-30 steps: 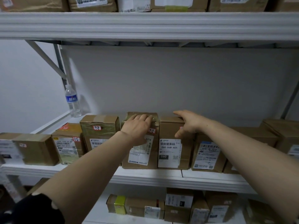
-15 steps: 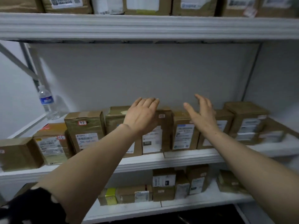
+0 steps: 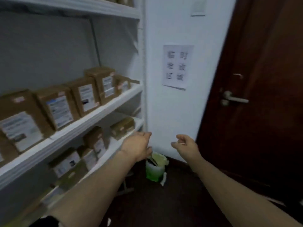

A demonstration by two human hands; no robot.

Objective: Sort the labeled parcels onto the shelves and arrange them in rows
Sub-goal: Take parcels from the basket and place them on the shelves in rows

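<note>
Brown labeled parcels (image 3: 59, 107) stand in a row on the white middle shelf (image 3: 91, 115) at the left. More parcels (image 3: 95, 141) sit on the lower shelf (image 3: 114, 145). My left hand (image 3: 139, 145) hangs in the air off the right end of the shelves, fingers relaxed, holding nothing. My right hand (image 3: 185, 145) is beside it in front of the white wall, fingers loosely curled and empty. Neither hand touches a parcel.
A white wall panel (image 3: 172, 112) with a paper sign (image 3: 177, 66) stands right of the shelves. A dark wooden door (image 3: 262, 79) with a metal handle (image 3: 232, 98) is at the right. A green and white bag (image 3: 155, 167) sits on the dark floor below my hands.
My view has swung right, from the shelf front toward the wall and door. Both hands have left the parcels on the middle shelf and dropped lower, empty.
</note>
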